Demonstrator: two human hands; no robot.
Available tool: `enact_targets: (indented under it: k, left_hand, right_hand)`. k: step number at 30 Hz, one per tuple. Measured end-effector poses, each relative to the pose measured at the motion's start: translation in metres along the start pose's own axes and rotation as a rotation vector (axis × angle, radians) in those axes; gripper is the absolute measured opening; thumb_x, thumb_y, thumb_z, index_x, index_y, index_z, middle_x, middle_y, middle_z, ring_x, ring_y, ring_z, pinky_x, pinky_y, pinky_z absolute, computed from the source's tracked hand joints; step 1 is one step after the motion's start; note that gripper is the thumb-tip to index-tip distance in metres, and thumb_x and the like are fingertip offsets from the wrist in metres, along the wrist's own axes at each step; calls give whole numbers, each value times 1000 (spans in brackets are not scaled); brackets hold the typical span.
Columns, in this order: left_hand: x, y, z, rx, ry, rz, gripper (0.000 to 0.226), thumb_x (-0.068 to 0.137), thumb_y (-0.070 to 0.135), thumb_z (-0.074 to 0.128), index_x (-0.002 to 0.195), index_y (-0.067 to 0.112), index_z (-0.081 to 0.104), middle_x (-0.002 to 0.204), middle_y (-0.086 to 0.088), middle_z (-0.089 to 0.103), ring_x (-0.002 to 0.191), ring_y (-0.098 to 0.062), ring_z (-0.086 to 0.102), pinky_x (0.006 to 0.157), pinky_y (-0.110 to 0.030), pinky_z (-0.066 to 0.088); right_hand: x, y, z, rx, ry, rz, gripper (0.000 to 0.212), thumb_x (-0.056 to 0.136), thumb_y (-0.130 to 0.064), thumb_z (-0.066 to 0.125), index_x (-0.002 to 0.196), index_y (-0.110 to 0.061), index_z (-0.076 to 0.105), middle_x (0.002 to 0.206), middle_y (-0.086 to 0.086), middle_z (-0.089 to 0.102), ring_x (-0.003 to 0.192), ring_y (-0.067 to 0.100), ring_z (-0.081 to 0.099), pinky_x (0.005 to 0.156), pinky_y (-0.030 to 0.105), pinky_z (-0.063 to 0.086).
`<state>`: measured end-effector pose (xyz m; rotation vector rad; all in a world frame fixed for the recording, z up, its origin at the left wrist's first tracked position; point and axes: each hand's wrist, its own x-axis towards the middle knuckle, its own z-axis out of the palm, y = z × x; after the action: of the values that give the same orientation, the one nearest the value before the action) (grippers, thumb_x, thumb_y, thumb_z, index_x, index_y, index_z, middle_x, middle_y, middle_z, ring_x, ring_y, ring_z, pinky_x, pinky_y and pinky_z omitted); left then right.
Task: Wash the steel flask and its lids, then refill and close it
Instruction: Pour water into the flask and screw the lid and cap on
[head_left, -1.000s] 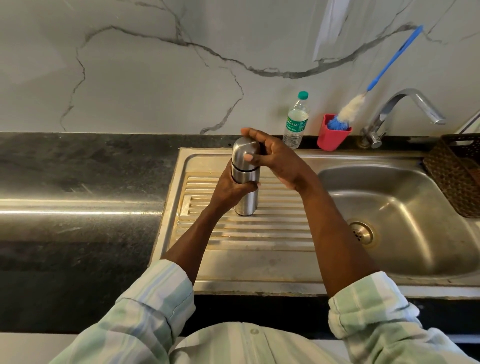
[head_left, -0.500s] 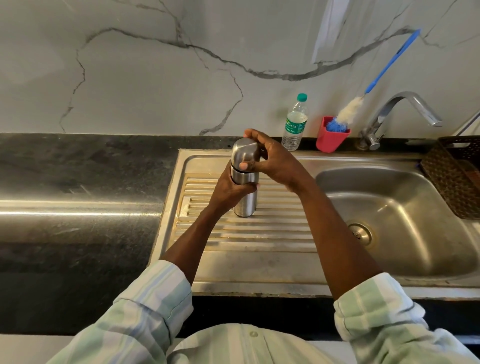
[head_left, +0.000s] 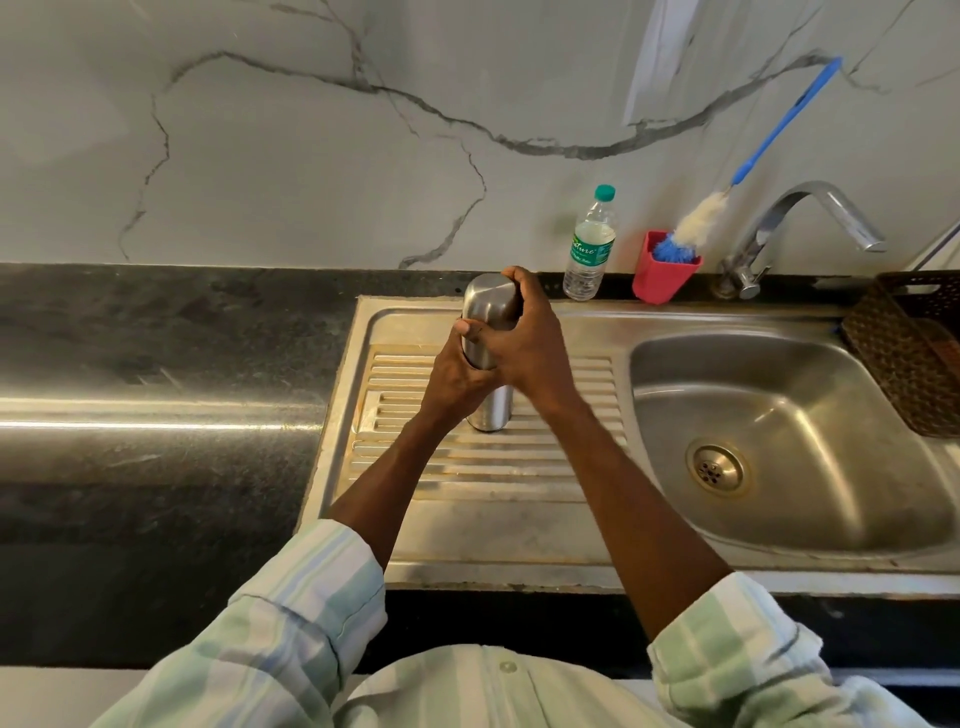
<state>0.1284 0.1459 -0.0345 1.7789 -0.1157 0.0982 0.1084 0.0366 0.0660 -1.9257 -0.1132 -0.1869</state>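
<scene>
The steel flask stands upright on the ribbed drainboard of the sink unit. My left hand is wrapped around its body from the left. Over the domed outer lid at the top sits my right hand, with the fingers over the top and the thumb across the front. The middle of the flask is hidden behind both hands. No other lid is in view.
A small plastic water bottle with a green cap stands behind the drainboard. A red cup holds a blue-handled bottle brush. The tap rises above the steel basin. A dark woven basket sits at the right edge. Black counter runs left.
My right hand has come down from a loose hold at the lid's side to a full grip over the lid. The flask and my left hand have stayed put.
</scene>
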Motion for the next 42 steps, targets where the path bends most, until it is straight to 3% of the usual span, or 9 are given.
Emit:
enact_targets:
  k: [3, 7, 12, 17, 22, 26, 32, 38, 42]
  left_hand:
    - [2, -1, -3, 15, -9, -11, 73, 70, 19, 87, 131, 31, 49, 118, 4, 67, 108, -12, 66, 90, -39, 58]
    - [0, -1, 1, 30, 1, 8, 78, 69, 24, 90, 133, 29, 46, 116, 12, 65, 105, 0, 63, 84, -19, 53]
    - [0, 3, 1, -31, 21, 16, 76, 67, 29, 86, 133, 27, 49, 118, 3, 68, 107, -15, 67, 91, -46, 58]
    - [-11, 15, 6, -18, 32, 66, 91, 79, 68, 66, 144, 9, 43, 119, 6, 66, 108, -2, 66, 88, -27, 57]
    - [0, 8, -3, -8, -26, 12, 77, 74, 19, 85, 139, 20, 45, 124, 0, 66, 113, -13, 65, 94, -40, 57]
    - [1, 2, 0, 19, -7, 10, 81, 71, 14, 90, 137, 26, 43, 120, 9, 62, 107, 2, 61, 82, -15, 52]
    - [2, -1, 0, 1, -7, 12, 79, 68, 25, 89, 132, 38, 45, 124, 7, 63, 114, -7, 62, 91, -26, 53]
    - [2, 0, -1, -2, -13, 13, 82, 68, 27, 88, 136, 31, 43, 125, 6, 62, 114, -8, 61, 92, -28, 54]
    - [2, -2, 1, -3, -11, 7, 82, 68, 27, 88, 137, 30, 43, 124, 6, 63, 114, -7, 62, 91, -26, 54]
  right_hand:
    - [28, 1, -31, 227, -321, 63, 81, 76, -15, 83, 145, -10, 40, 142, 5, 50, 128, 18, 50, 105, 30, 46]
    - [41, 3, -45, 233, -573, 46, 65, 81, -6, 75, 140, -10, 49, 137, 7, 55, 123, 23, 55, 96, 32, 52]
    - [22, -2, -26, 181, -273, 27, 60, 77, -10, 81, 132, -11, 57, 125, 3, 62, 114, 17, 59, 101, 35, 50]
    - [-14, -5, 22, -112, 169, -55, 74, 78, -34, 81, 140, -12, 47, 138, 7, 54, 128, 20, 48, 105, 30, 44]
    - [19, -14, -19, 9, -180, 45, 77, 79, -26, 80, 144, -11, 41, 142, 8, 47, 128, 20, 48, 107, 37, 45]
    - [36, -8, -50, 132, -518, 54, 62, 86, -1, 68, 144, -14, 47, 140, 0, 55, 127, 15, 53, 108, 39, 45]
    - [30, -6, -32, -127, -230, -35, 69, 68, -34, 88, 124, -15, 53, 120, 4, 59, 109, 19, 58, 92, 28, 52]
    - [34, -6, -45, 123, -534, 52, 76, 84, -15, 75, 149, -17, 37, 148, 3, 45, 132, 15, 47, 106, 30, 45]
    - [35, -3, -39, -42, -378, 8, 66, 77, -28, 83, 133, -15, 52, 127, 1, 60, 116, 18, 58, 96, 28, 52]
